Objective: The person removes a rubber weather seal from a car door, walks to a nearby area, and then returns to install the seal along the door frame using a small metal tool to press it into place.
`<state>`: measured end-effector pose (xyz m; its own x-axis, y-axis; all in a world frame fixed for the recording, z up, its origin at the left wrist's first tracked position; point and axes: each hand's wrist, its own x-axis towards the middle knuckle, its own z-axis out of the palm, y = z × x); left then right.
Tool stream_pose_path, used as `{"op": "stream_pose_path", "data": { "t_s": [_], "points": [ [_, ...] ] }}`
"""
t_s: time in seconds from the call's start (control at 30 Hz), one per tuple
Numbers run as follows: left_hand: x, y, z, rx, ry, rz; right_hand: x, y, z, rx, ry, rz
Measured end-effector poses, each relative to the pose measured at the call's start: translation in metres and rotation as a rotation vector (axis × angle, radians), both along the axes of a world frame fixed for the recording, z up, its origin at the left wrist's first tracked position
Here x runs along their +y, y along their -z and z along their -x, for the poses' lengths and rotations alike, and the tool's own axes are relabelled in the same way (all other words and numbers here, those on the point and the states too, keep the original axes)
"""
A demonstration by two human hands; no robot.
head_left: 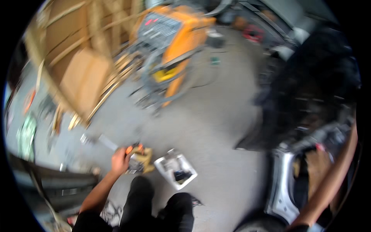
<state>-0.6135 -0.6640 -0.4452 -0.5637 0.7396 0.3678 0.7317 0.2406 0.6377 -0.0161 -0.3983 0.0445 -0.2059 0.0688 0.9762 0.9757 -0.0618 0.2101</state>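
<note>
My left hand is closed around an orange-and-black handled tool, too blurred to name its kind. Just beyond that hand a yellowish open box with metallic pieces in it stands on the floor. To its right lies a white tray holding a dark object and some greyish ones. My right arm reaches up along the right side, over the silver car body; the hand itself is lost at the picture's dark rim.
An orange wheeled machine with hoses stands at the back. Left of it are a wooden crate frame and a cardboard sheet. A black cover drapes the car at right. Grey floor lies between.
</note>
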Motion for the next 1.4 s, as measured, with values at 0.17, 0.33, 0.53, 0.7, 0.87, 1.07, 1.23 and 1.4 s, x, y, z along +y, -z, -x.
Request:
{"op": "stream_pose_path", "data": {
  "t_s": [0.17,0.33,0.53,0.7,0.87,1.07,1.23,1.4],
  "points": [
    [0.049,-0.268,-0.112,-0.214,0.459,-0.230,0.080,-0.138,0.165,0.118,-0.430,0.070],
    [0.148,-0.544,-0.257,-0.053,0.998,-0.440,0.076,-0.134,0.149,0.572,-0.702,0.411],
    [0.281,-0.690,-0.417,0.175,1.133,-0.789,0.125,-0.120,0.053,0.763,-1.553,0.979],
    [0.379,-0.696,-0.516,0.371,0.855,-0.838,0.135,-0.138,-0.098,1.149,-1.355,0.973],
    [0.435,-0.645,-0.558,0.466,0.552,-0.816,0.176,-0.156,-0.210,0.987,-1.549,1.263],
    [0.408,-0.677,-0.584,0.759,0.535,-0.665,0.197,-0.160,-0.210,0.888,-1.985,1.230],
    [0.424,-0.667,-0.604,0.733,0.375,-0.463,0.241,-0.115,-0.273,1.151,-2.140,1.524],
    [0.466,-0.692,-0.702,0.689,0.541,-0.596,0.276,-0.105,-0.307,1.156,-2.055,1.455]
  ]
}}
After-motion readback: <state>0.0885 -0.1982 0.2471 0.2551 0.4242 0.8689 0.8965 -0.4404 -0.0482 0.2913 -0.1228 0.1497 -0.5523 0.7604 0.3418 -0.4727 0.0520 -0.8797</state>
